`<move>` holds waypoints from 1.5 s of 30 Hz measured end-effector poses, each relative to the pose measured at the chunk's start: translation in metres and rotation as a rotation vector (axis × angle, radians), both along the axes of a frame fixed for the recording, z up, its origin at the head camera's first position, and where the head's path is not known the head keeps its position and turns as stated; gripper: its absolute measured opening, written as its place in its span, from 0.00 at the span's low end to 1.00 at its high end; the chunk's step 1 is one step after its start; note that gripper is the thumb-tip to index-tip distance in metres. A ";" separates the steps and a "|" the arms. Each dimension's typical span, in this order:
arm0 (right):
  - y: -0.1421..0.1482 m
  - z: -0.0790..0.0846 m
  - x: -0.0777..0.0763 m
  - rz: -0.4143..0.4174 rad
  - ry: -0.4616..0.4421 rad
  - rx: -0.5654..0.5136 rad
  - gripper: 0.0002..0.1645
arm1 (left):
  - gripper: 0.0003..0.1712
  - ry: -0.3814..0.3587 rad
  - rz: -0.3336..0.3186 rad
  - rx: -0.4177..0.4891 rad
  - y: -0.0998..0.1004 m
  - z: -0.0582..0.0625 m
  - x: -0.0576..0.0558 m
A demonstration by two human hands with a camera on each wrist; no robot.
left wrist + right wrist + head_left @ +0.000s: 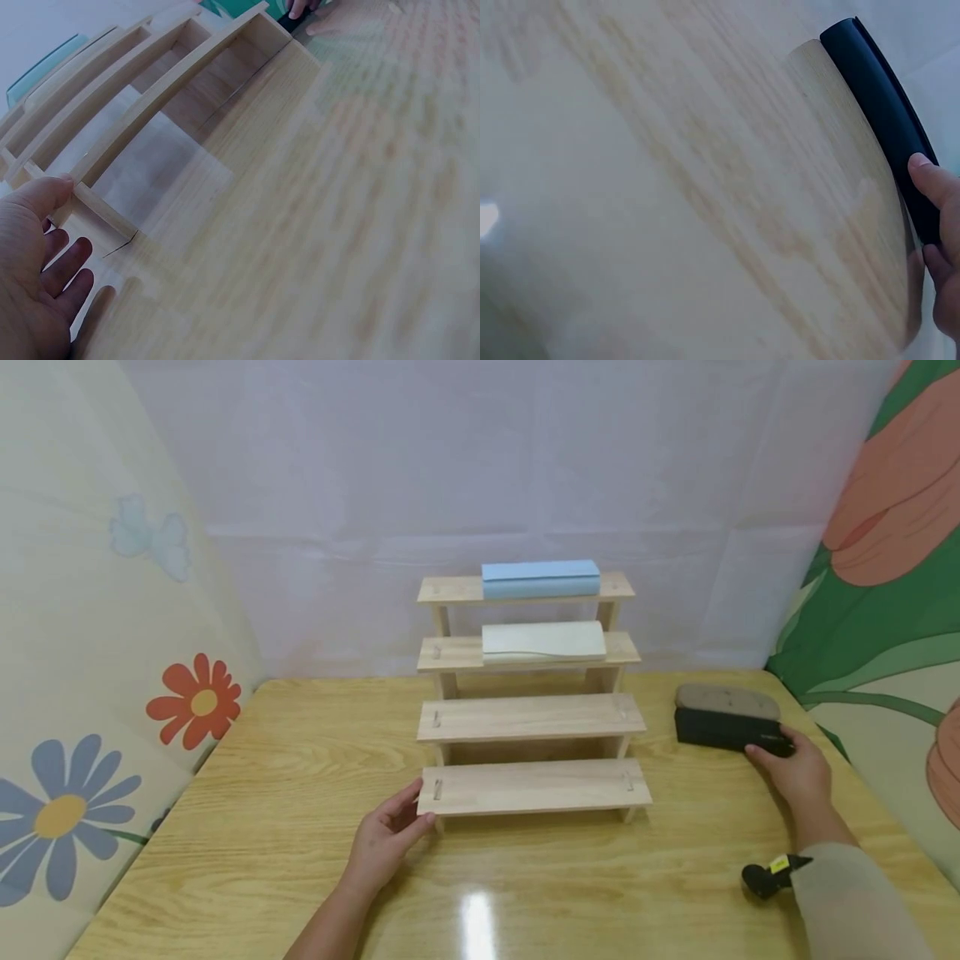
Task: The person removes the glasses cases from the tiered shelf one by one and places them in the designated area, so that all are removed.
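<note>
A four-tier wooden display stand (536, 787) stands on the table. My left hand (382, 839) holds the left end of its lowest shelf, thumb at the front corner; in the left wrist view the other fingers of the left hand (37, 277) hang loosely below. My right hand (798, 772) grips the right end of a black glasses case (720, 729), which in the right wrist view has the thumb on its long side. A light blue glasses case (540, 580) lies on the top shelf, a white glasses case (543, 642) on the second.
A taupe padded case (727, 700) lies just behind the black one. Near the right cuff is a small black device (768, 877) with a yellow label. A white cloth (375, 485) hangs behind the table (300, 827), and floral-printed sheets flank both sides.
</note>
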State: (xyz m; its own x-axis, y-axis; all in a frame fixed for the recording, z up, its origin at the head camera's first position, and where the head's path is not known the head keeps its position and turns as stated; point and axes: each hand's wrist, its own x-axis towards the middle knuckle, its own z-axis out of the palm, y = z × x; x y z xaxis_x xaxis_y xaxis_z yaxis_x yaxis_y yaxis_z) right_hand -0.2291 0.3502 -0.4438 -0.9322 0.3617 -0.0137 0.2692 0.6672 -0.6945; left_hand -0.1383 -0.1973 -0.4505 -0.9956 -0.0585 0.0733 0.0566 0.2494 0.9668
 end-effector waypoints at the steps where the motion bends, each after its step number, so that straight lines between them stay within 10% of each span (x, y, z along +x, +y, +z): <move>1: 0.000 0.000 0.000 0.003 0.000 -0.003 0.48 | 0.32 0.000 0.000 -0.001 0.000 0.000 0.000; 45: -0.049 0.061 -0.019 0.246 0.164 -0.208 0.53 | 0.32 0.001 -0.006 -0.007 0.000 0.000 0.000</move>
State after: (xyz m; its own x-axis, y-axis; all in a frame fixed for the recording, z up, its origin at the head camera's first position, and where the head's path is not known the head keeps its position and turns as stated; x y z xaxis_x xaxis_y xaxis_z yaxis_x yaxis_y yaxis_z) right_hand -0.2481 0.3017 -0.3830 -0.9869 0.1315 0.0937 -0.0084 0.5378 -0.8430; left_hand -0.1383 -0.1973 -0.4508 -0.9958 -0.0521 0.0750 0.0593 0.2554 0.9650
